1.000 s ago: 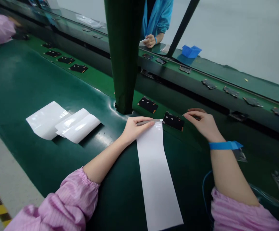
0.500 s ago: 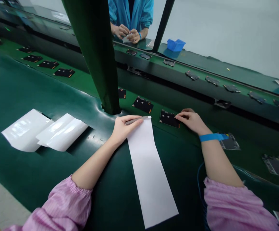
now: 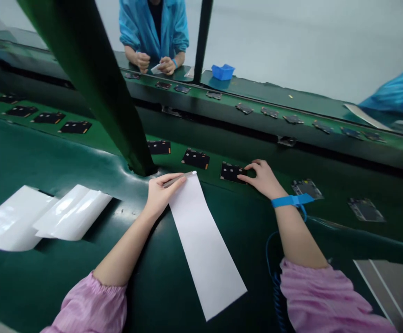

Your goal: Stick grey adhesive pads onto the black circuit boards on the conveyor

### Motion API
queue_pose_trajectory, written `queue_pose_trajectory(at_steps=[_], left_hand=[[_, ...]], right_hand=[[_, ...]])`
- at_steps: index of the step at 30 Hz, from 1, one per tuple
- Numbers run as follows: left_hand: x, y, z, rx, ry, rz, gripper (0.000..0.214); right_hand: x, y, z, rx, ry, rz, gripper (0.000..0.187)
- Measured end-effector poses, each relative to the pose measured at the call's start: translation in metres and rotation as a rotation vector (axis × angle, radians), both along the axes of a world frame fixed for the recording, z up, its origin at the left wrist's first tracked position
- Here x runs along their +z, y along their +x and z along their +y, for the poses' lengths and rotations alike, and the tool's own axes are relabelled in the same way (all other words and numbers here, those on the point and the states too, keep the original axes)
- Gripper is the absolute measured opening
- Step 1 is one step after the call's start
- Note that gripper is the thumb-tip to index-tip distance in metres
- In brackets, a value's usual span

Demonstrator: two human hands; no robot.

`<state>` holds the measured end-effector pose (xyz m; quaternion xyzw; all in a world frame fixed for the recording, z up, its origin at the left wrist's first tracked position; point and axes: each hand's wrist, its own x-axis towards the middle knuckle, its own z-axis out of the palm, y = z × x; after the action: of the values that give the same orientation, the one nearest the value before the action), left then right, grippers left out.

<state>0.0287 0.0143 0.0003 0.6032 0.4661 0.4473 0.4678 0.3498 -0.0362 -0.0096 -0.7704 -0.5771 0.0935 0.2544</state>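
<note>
Strip point(image 3: 204, 245), white: near centre | left hand point(image 3: 158, 193): pinches grey tool point(image 3: 176, 179) at strip's far end | right hand point(image 3: 264, 180): thumb and fingers at right edge of black board point(image 3: 231, 172), cannot tell if gripping | board: far, on green belt point(image 3: 176, 156)

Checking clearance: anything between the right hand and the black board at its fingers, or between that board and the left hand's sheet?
Nothing visible: the right hand has its fingers at the right end of the black board. Between board and white sheet only green surface shows; the green post stands left of that gap.
</note>
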Motion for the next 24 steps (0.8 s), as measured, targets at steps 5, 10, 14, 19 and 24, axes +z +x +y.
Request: queue_pose_trajectory(at_steps=[5,10,14,19,24], left_hand=[[-0.003,0.0,0.001,0.01,0.004,0.028,0.03],[-0.001,0.002,0.001,0.029,0.035,0.058,0.028],[0.001,0.004,-0.002,-0.056,0.064,0.085,0.024],[0.002,0.002,-0.005,-0.236,0.081,0.069,0.022],[0.001,0.001,-0.005,-0.303,0.059,0.035,0.022]], right_hand=[[0.027,-0.011,-0.016,-0.024,-0.06,0.286,0.04],[0.07,-0.009,-0.034,-0.088,0.155,0.126,0.02],[0.075,-0.012,-0.038,-0.24,0.069,-0.094,0.016],[0.062,-0.063,-0.021,0.154,-0.088,0.201,0.019],[0.057,-0.119,-0.013,0.423,0.103,0.22,0.011]])
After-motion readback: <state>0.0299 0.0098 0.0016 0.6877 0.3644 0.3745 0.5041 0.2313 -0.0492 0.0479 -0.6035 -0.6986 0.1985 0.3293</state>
